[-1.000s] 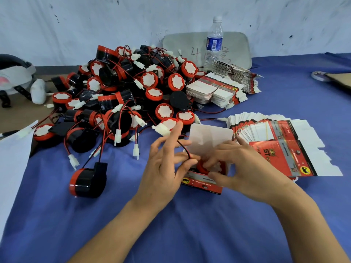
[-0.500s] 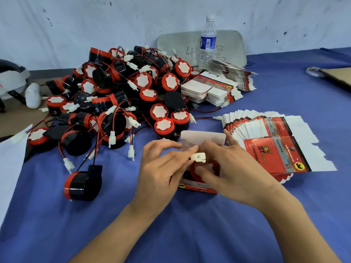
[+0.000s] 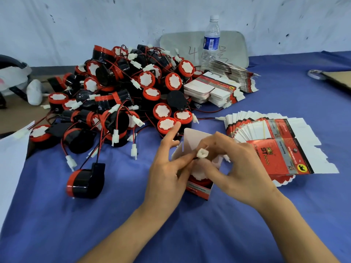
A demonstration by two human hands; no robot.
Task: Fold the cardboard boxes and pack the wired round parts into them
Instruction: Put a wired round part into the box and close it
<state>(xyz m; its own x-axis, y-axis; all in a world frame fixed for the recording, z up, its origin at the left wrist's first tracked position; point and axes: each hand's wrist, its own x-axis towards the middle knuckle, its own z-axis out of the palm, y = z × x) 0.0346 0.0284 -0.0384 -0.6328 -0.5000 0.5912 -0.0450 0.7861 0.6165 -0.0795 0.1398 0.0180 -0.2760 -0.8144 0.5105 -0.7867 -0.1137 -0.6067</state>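
A small cardboard box [image 3: 198, 190] stands open on the blue cloth [image 3: 114, 215], right in front of the person. A round part [image 3: 199, 181] with a red rim sits inside it. Its white plug [image 3: 202, 153] is held up just over the mouth of the box. The left hand [image 3: 169, 173] pinches the plug with its thumb and a bent finger, and its pointing finger sticks out straight. The right hand [image 3: 245, 168] curls over the box and nips the plug from the other side. The job now looks like tucking the wire and plug in next to the part. It would go best to coil the wire small and push the plug down into a free corner. One hand should stay on the box so it does not tip. The lid flap [image 3: 195, 139] stands up behind, and nothing should poke out or it will not shut flat. The big pile of wired round parts [image 3: 133, 95] lies just behind, and the flat boxes [image 3: 275, 141] are fanned out on the right.
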